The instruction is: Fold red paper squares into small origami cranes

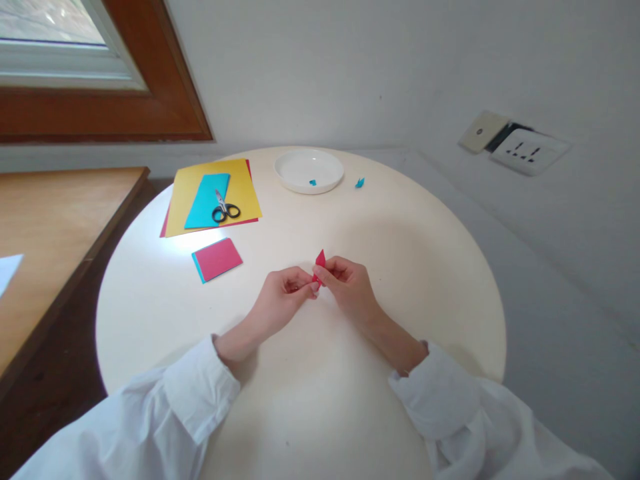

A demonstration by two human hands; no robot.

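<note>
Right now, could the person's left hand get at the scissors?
Probably yes: the scissors lie uncovered on the paper stack, though the left hand would first have to leave the red folded paper.

Counted 1 round table (300, 400). At 12 o'clock sat 1 plate (290, 184) with 1 blue scrap (313, 182); at 1, 1 folded blue piece (360, 183). Around 10:30: 1 pair of scissors (225, 206), 1 blue sheet (203, 203), 1 yellow sheet (245, 187), 1 red sheet (163, 232). Toward 9:30: 2 small papers (219, 259). Lower layers were hard to count, possibly more. Centre: 2 hands, left hand (280, 293) and right hand (350, 283), plus 1 folded pink piece (321, 258).
</note>
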